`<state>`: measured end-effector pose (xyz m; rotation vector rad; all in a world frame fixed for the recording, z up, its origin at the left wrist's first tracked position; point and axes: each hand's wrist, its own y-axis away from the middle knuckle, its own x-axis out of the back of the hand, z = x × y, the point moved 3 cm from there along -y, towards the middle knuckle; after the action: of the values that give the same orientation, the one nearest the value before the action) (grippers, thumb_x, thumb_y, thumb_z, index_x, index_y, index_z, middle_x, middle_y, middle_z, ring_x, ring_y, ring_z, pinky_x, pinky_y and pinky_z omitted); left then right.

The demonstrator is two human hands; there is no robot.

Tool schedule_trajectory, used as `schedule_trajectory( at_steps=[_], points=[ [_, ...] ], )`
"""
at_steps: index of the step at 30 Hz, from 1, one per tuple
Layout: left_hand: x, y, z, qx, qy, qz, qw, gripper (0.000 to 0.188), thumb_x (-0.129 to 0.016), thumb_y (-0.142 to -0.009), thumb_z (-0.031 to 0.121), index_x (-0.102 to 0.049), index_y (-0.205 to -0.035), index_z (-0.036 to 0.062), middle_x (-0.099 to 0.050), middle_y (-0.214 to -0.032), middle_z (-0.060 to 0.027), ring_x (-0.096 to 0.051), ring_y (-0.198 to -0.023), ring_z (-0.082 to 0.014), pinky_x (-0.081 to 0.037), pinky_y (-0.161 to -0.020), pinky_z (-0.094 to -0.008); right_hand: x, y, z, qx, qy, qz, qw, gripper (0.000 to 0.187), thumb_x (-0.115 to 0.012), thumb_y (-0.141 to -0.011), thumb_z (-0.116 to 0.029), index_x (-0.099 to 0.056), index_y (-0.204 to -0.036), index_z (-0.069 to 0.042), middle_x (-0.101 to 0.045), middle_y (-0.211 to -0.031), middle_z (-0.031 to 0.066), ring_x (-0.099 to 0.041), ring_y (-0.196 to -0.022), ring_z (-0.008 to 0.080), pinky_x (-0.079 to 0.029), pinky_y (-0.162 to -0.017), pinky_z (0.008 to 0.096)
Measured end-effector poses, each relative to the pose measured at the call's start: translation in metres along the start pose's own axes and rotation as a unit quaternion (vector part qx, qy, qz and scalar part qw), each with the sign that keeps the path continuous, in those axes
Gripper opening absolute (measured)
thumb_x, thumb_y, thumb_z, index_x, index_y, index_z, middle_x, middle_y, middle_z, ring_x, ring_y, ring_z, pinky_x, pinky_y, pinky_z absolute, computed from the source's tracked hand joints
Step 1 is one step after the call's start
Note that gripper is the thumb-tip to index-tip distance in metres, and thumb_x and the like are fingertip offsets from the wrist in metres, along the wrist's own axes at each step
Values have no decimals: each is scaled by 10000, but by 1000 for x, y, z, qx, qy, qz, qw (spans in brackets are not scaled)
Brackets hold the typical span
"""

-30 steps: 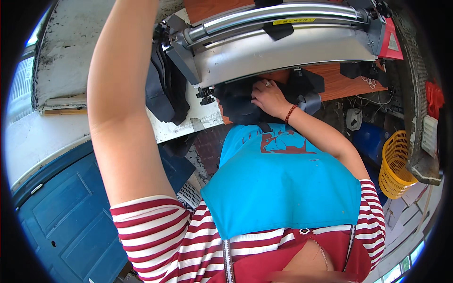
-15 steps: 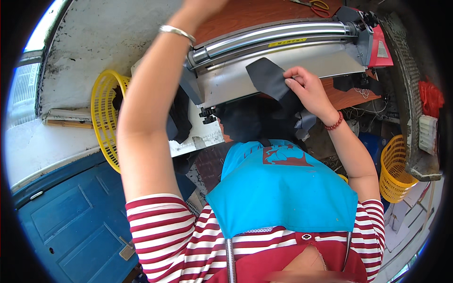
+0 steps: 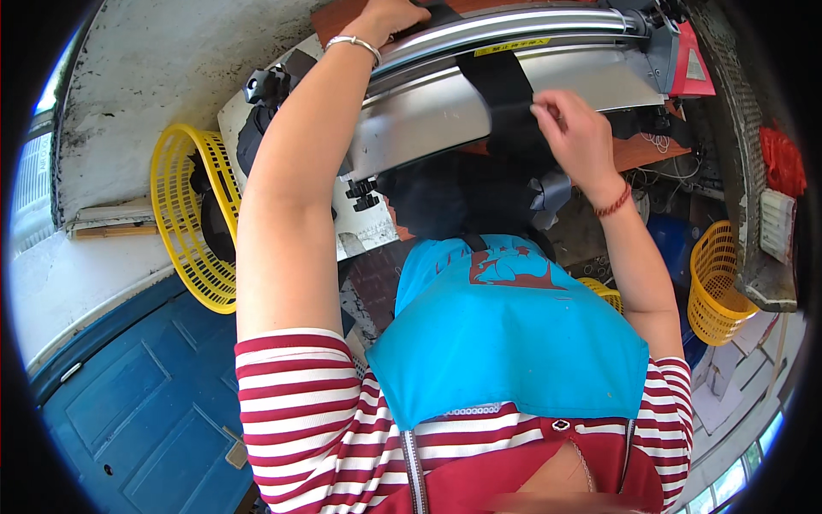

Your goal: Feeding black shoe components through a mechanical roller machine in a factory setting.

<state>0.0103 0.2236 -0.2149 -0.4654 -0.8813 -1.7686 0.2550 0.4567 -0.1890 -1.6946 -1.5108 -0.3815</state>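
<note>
Straddling a steel roller machine [image 3: 419, 124], left hand [image 3: 390, 19] past the roller and right hand [image 3: 575, 137] on the near side, so they're well apart.

Biggest thing after that is the dark heap of pieces [image 3: 445, 197] below and left of the right hand, then a yellow plastic basket [image 3: 157, 188] well off to the left, below the left hand. The black flat piece [image 3: 501, 90] lies across the metal plate, upper end at the roller, right edge by the right thumb and forefinger; can't tell if they're actually pinching it. Left fingers are at a smaller black bit [image 3: 441, 13] behind the roller, grip hidden, can't tell there either.
</note>
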Motion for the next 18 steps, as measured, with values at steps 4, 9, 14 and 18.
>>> schedule_trajectory(
  at_steps=[4,9,14,18],
  points=[
    [41,-3,14,33,88,20,995,185,-731,-882,150,-679,-977,0,-656,-924,-140,-614,-702,-254,-518,-602,-453,-36,63,-8,76,-65,-89,991,143,-764,-874,-156,-698,-975,-80,-712,-881,83,-703,-738,279,-558,-651,354],
    [103,11,48,11,230,7,973,104,-666,-897,128,-610,-919,43,-583,-785,-88,-547,-637,-218,-492,-550,-386,-129,97,18,8,15,-211,977,296,-746,-888,-253,-694,-1116,-72,-672,-1097,132,-664,-1020,335,-520,-877,438],
    [145,53,68,-3,279,43,959,57,-637,-915,119,-600,-912,75,-592,-811,-81,-555,-632,-212,-489,-533,-358,-174,97,16,67,58,-200,976,406,-766,-847,-333,-697,-1159,-82,-625,-1222,123,-589,-1162,346,-446,-985,467],
    [170,70,61,-62,233,79,967,54,-622,-922,103,-605,-943,56,-589,-829,-94,-590,-676,-226,-507,-517,-358,-150,109,-2,161,22,-238,958,419,-799,-808,-323,-693,-1140,-91,-620,-1158,106,-579,-1128,312,-444,-972,448]
  ],
)
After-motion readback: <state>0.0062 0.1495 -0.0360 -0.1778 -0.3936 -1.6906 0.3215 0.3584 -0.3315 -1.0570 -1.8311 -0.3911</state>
